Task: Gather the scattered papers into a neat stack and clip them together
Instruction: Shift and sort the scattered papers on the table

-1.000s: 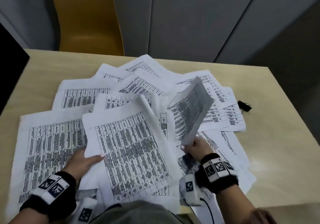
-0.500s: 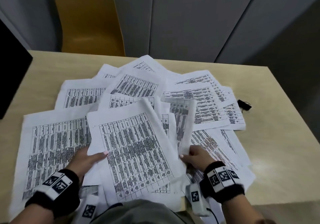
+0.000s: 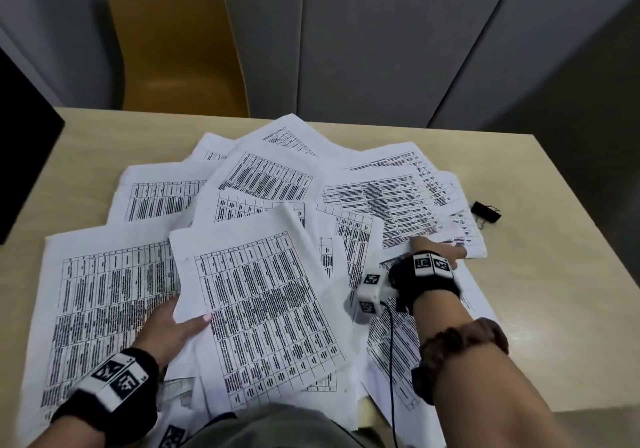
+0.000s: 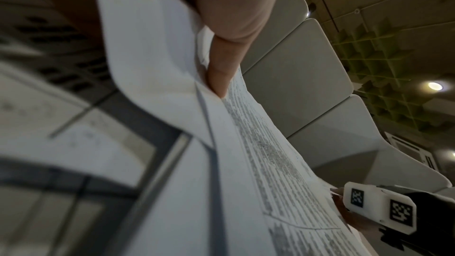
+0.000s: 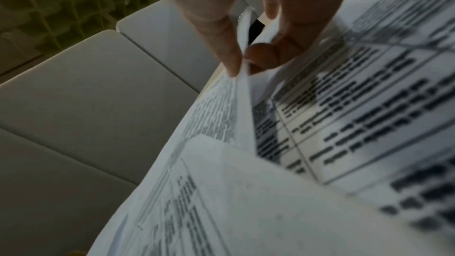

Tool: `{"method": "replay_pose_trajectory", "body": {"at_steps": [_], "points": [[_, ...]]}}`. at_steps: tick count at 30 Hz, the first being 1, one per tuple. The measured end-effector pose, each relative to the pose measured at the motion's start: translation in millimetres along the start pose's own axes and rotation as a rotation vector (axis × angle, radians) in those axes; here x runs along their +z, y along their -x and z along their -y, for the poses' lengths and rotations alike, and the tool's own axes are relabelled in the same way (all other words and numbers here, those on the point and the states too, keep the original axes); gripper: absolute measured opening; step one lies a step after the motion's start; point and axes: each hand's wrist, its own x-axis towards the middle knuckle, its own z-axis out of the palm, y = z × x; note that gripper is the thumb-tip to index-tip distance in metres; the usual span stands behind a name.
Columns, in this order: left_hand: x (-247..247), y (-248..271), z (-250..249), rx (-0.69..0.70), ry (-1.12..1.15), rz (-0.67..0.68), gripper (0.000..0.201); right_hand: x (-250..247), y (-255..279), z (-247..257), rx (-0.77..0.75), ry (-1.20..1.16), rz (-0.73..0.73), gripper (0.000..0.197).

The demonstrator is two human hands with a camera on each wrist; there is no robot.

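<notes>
White papers [image 3: 266, 184] fan across the desk [image 3: 554, 309], gathering underway: left hand [image 3: 173, 326] pinches the growing stack [image 3: 263, 305] at seven o'clock, right hand [image 3: 433, 253] pinches a sheet [image 3: 408, 205] toward three. Next, probably, bring it onto the stack; black clip [image 3: 486, 211] waits at two o'clock.

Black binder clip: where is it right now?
Head view: the black binder clip lies on the bare wooden table, far right, just beyond the scattered papers' right edge.

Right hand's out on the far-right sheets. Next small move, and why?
Probably lift the pinched sheet and carry it to the bundle held by the left hand: the right hand already has an edge between thumb and finger, and many papers still lie scattered.
</notes>
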Motion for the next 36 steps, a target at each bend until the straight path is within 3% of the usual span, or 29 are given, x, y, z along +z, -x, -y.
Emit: {"method": "replay_pose_trajectory", "body": {"at_steps": [3, 5, 7, 9, 11, 13, 16, 18, 21, 23, 26, 28, 32, 36], "points": [[1.2, 4.3, -3.1, 0.01, 0.042, 0.007, 0.061, 4.8, -7.2, -7.4, -0.118, -0.111, -0.003, 0.047], [2.6, 7.4, -5.1, 0.029, 0.061, 0.006, 0.054, 1.4, -8.2, -8.3, -0.281, 0.003, -0.025, 0.038], [3.8, 11.7, -11.0, 0.026, 0.076, 0.022, 0.05, -2.6, -12.9, -9.1, -0.382, 0.158, 0.059, 0.029], [4.3, 12.2, -14.3, 0.019, 0.09, 0.029, 0.051, -8.8, -17.8, -11.6, -0.373, 0.261, 0.212, 0.027], [-0.4, 8.7, -13.1, -0.011, 0.142, 0.047, 0.065, -15.4, -19.5, -15.0, -0.336, 0.33, 0.361, 0.027], [-3.7, 3.9, -9.2, -0.039, 0.126, 0.076, 0.094, -21.8, -20.2, -18.3, -0.346, 0.313, 0.426, 0.021], [-9.0, -4.8, -0.3, -0.065, 0.102, 0.066, 0.091, -31.1, -21.6, -19.0, -0.303, 0.075, 0.406, 0.024], [-13.4, -7.8, 6.8, -0.048, 0.087, 0.051, 0.102, -37.6, -20.3, -16.4, -0.254, -0.044, 0.447, 0.028], [-17.3, -25.9, 29.0, -0.076, 0.082, 0.044, 0.124, -41.1, -8.5, -15.3, -0.234, 0.087, 0.547, 0.026], [-13.2, -12.6, 9.7, -0.09, 0.119, 0.058, 0.108, -34.4, 0.2, -20.8, -0.171, 0.132, 0.614, 0.033], [-4.7, 6.4, -16.7, -0.098, 0.151, 0.091, 0.059, -19.7, 12.6, -33.2, -0.124, 0.131, 0.619, 0.057], [-2.1, 7.3, -18.7, -0.097, 0.137, 0.086, 0.06, -14.2, 31.9, -36.9, -0.14, 0.128, 0.621, 0.078], [7.2, 10.8, -26.6, -0.052, 0.086, 0.13, 0.071, -4.1, 66.7, -53.6, -0.237, 0.244, 0.713, 0.091], [16.8, 15.5, -32.9, 0.009, 0.057, 0.073, 0.06, 1.9, 84.8, -69.6, -0.194, 0.038, 0.737, 0.079]]}}
